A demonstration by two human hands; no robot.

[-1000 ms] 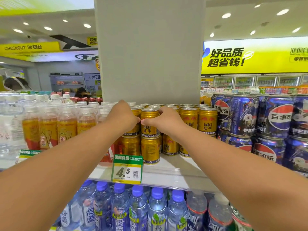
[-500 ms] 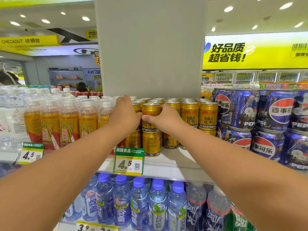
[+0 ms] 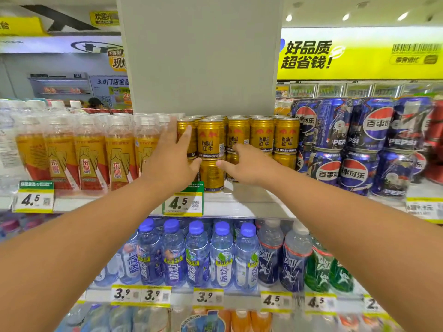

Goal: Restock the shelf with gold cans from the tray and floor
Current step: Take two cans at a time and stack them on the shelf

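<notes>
Gold Red Bull cans (image 3: 262, 135) stand two high in rows on the white shelf (image 3: 242, 207), in front of a grey pillar. The front stacked can (image 3: 211, 138) sits upright on a lower gold can (image 3: 212, 176). My left hand (image 3: 171, 156) is spread to its left, with fingers straight up against the leftmost gold can (image 3: 183, 127) and the thumb near the seam between the two stacked cans. My right hand (image 3: 247, 164) hovers just right of that stack, fingers loosely bent, thumb pointing at the seam, holding nothing. No tray or floor is in view.
Orange-labelled bottles (image 3: 88, 154) crowd the shelf to the left, blue Pepsi cans (image 3: 359, 144) to the right. A green 4.5 price tag (image 3: 183, 202) hangs at the shelf edge. Blue-capped bottles (image 3: 196, 255) fill the shelf below.
Both hands were wrapped round the upper front gold can. They have since let go, dropped lower and spread apart, and the can stands on the stack. The view has tilted down.
</notes>
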